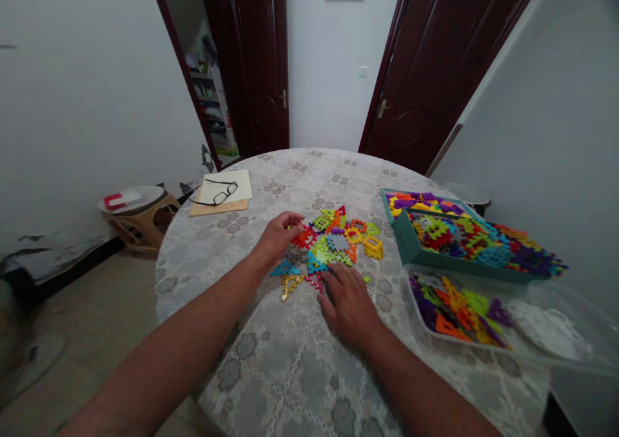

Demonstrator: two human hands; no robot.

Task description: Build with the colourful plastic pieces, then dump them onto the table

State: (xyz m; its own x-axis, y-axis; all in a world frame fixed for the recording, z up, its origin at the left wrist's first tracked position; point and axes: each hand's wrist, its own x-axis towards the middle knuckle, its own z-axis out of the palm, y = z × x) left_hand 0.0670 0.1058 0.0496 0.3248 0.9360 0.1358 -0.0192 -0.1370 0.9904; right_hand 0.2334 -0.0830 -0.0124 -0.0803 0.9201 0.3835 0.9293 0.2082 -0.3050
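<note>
A flat spread of joined, toothed plastic pieces (338, 240) in red, yellow, green, blue and orange lies in the middle of the round table (290, 359). My left hand (278, 234) rests at the spread's left edge, fingers curled onto a red piece. My right hand (345, 301) lies palm down at its near edge, fingers stretched flat and touching the nearest pieces.
A teal box (406, 243) full of loose coloured pieces stands to the right, with a clear plastic tray (457, 308) of more pieces in front of it. Glasses (217, 194) on paper lie at the far left. A low stool (140, 214) stands beside the table.
</note>
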